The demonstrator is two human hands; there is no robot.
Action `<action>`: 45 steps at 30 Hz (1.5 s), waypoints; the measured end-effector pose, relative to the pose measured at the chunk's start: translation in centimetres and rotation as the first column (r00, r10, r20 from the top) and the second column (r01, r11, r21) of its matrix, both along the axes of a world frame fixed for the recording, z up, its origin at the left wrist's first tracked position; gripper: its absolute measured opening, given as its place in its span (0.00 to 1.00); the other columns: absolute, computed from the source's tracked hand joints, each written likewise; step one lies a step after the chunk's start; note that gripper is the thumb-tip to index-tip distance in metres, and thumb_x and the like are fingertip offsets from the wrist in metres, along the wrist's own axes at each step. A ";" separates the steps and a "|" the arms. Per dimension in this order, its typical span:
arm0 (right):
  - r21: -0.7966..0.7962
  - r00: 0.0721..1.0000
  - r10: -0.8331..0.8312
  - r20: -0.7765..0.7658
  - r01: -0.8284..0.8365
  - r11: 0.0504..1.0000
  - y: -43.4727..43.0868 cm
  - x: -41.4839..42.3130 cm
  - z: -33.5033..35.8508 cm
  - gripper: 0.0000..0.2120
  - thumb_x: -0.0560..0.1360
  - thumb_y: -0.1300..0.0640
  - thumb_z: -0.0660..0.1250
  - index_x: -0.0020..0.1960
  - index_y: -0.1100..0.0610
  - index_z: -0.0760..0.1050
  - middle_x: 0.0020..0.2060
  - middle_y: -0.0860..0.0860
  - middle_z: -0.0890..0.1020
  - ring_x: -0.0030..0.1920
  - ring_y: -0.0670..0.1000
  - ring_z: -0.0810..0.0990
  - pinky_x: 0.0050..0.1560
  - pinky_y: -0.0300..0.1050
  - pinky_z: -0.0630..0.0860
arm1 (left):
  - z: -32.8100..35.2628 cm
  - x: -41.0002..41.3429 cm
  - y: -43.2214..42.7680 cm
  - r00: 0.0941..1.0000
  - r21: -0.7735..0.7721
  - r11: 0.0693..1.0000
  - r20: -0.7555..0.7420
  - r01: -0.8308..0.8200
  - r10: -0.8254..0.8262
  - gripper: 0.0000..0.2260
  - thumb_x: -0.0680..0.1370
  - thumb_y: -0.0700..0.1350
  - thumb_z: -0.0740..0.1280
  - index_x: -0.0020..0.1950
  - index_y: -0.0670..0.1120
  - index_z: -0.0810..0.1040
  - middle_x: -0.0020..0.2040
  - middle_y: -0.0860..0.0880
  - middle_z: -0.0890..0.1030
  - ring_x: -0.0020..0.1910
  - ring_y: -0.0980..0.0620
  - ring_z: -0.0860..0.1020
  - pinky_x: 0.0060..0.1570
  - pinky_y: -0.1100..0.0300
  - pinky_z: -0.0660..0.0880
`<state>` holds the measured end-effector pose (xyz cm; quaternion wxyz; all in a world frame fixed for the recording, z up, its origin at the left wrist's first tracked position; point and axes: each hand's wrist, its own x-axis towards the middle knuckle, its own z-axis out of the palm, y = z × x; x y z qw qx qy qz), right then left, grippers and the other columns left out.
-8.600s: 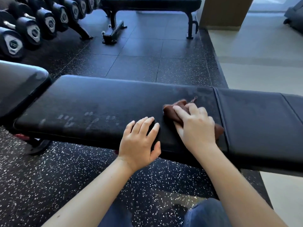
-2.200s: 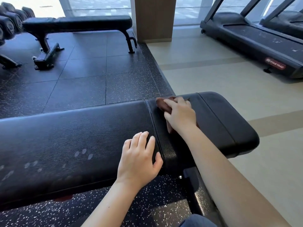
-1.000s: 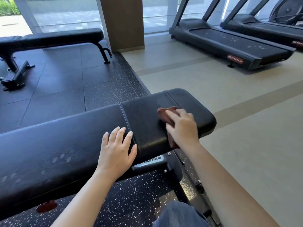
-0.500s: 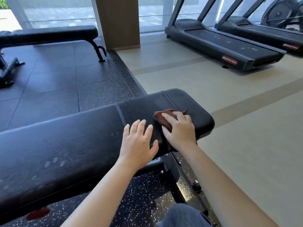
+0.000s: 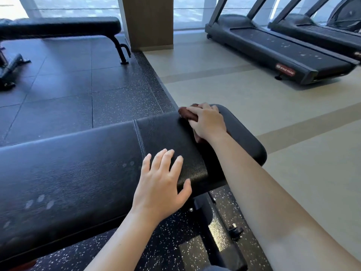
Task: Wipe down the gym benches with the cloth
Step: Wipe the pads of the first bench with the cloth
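A black padded gym bench [image 5: 78,173] runs across the view from the left to its rounded right end. On the short end pad, at its far edge, lies a crumpled brown cloth [image 5: 185,112]. My right hand [image 5: 208,122] covers most of the cloth and presses it onto the pad, fingers bent over it. My left hand [image 5: 162,184] lies flat with spread fingers on the near edge of the same pad, just right of the seam. Faint fingerprints mark the long pad on the left.
A second black bench [image 5: 58,28] stands at the back left on dark rubber tiles. A wooden pillar [image 5: 148,22] rises behind. Two treadmills [image 5: 273,47] stand at the back right on the beige floor. The bench's metal base [image 5: 218,231] is below my arms.
My right hand has slid the cloth from the middle of the end pad to its far edge. My left hand has stayed on the near edge.
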<state>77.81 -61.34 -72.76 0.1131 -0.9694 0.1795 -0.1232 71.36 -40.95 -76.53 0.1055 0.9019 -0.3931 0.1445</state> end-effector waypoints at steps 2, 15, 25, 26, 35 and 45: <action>-0.006 1.000 -0.005 -0.004 0.005 1.000 0.3 0.0 0.1 0.19 0.77 0.51 0.60 0.67 0.42 0.68 0.64 0.52 0.70 0.62 0.58 0.66 0.60 0.52 0.66 | 0.0 0.0 0.0 1.000 0.003 1.000 0.000 -0.006 0.006 0.24 0.72 0.56 0.58 0.58 0.42 0.79 0.59 0.41 0.78 0.61 0.41 0.75 0.63 0.42 0.64; -0.005 0.994 -0.097 0.052 0.098 0.995 -1.1 -2.0 -0.4 0.19 0.76 0.51 0.60 0.67 0.44 0.69 0.64 0.53 0.70 0.61 0.58 0.66 0.57 0.53 0.68 | 0.2 -0.2 -0.1 1.000 0.024 1.000 -0.010 -0.003 0.003 0.23 0.72 0.55 0.58 0.56 0.42 0.81 0.58 0.41 0.79 0.58 0.41 0.77 0.61 0.45 0.61; -0.017 0.992 -0.081 0.097 0.083 0.996 -0.1 -7.7 -1.2 0.19 0.75 0.51 0.64 0.66 0.44 0.70 0.61 0.52 0.72 0.58 0.58 0.69 0.54 0.51 0.70 | 0.1 -0.2 0.0 1.000 0.012 1.000 -0.007 0.010 -0.010 0.23 0.72 0.55 0.58 0.56 0.42 0.80 0.58 0.41 0.79 0.58 0.41 0.77 0.60 0.45 0.63; 0.000 0.985 -0.074 0.155 0.075 0.997 0.3 -9.2 -1.4 0.19 0.74 0.52 0.66 0.65 0.45 0.73 0.60 0.53 0.74 0.56 0.59 0.71 0.52 0.52 0.71 | 0.1 -0.2 0.0 1.000 0.007 1.000 -0.008 0.012 -0.012 0.23 0.72 0.55 0.58 0.56 0.42 0.80 0.58 0.41 0.78 0.58 0.41 0.77 0.60 0.45 0.63; 0.052 0.984 -0.174 0.048 0.171 0.984 -5.1 -1.3 -0.3 0.18 0.77 0.48 0.60 0.66 0.42 0.69 0.63 0.52 0.71 0.60 0.58 0.68 0.58 0.53 0.69 | -0.2 -0.1 -0.1 1.000 -0.016 1.000 0.014 0.016 -0.016 0.23 0.71 0.55 0.59 0.55 0.42 0.81 0.57 0.41 0.79 0.58 0.41 0.77 0.59 0.45 0.64; 0.097 0.996 -0.022 0.083 0.014 0.995 -5.4 -9.1 -0.6 0.21 0.73 0.51 0.66 0.65 0.41 0.71 0.61 0.47 0.73 0.60 0.54 0.68 0.59 0.48 0.68 | -0.2 -0.1 -0.1 1.000 -0.039 0.999 0.013 0.027 -0.027 0.23 0.71 0.55 0.59 0.55 0.41 0.81 0.57 0.41 0.79 0.57 0.41 0.77 0.58 0.46 0.65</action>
